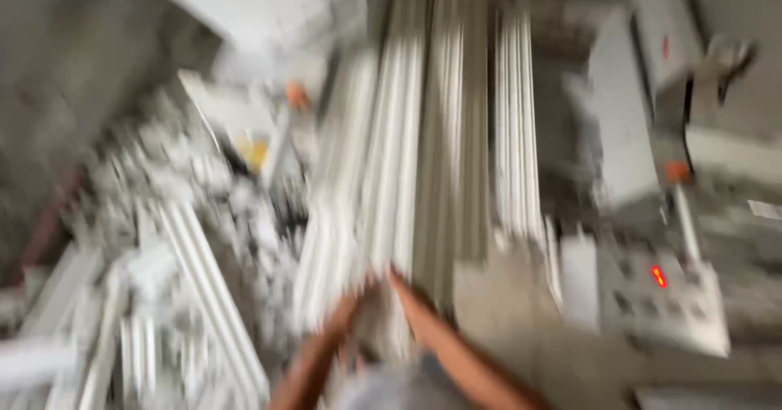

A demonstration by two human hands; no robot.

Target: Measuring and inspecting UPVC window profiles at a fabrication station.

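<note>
The view is badly blurred by motion, so only coarse facts can be told. Both hands meet at the near end of a bundle of long white strips (391, 157) that runs away from the person toward the top of the view. The left hand (346, 316) lies against the left side of that near end, and the right hand (407, 296) lies against its right side, fingers pointing up along the strips. Both touch the strips, but the blur hides whether the fingers are closed around them or only laid flat on them; I cannot tell.

The strips lie side by side in several stacks, white and pale grey, ribbed lengthwise. Just right of the strips, beside the right forearm, a bare patch of tan table (497, 296) shows.

Left of the strips lies a heap of white offcuts (163, 239), short pieces crossing one another, with a small yellow patch (254, 153) and a small orange spot (296, 94) near its top edge.

Right of the strips stands a grey machine (627, 125). Near its lower part sits a pale control panel (668, 300) with a small red light (658, 276), and an orange knob (677, 171) shows above that panel.
</note>
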